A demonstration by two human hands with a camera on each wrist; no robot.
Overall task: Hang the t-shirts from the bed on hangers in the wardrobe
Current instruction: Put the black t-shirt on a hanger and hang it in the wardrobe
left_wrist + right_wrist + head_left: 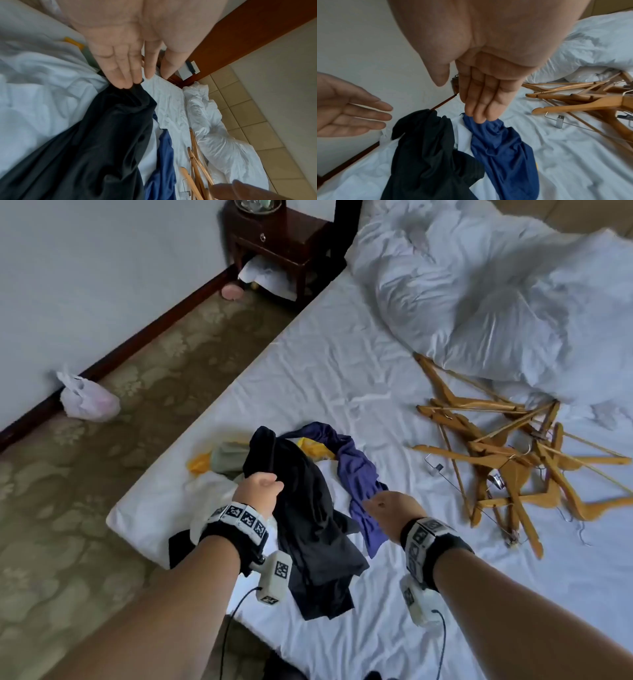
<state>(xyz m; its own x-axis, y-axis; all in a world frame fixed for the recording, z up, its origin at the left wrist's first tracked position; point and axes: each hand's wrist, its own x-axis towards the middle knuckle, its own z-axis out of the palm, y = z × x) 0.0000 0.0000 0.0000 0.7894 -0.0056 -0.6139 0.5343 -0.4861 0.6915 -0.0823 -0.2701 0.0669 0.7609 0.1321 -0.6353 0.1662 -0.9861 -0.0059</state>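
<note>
We're barely started: our left hand [262, 489] has straight fingers on the crumpled black t-shirt [308, 525] at centre frame, our right hand [388, 505] straight-fingered over the blue t-shirt [359, 474]. The wooden hangers [513, 460], right, lie unused.

The t-shirts [308, 508] are lying in a heap on the near left part of the bed [342, 364]. The hangers [507, 460] are lying piled to their right, with the bunched duvet [496, 302] sitting behind. The nightstand [284, 241] is standing far left, beside the bed.
</note>
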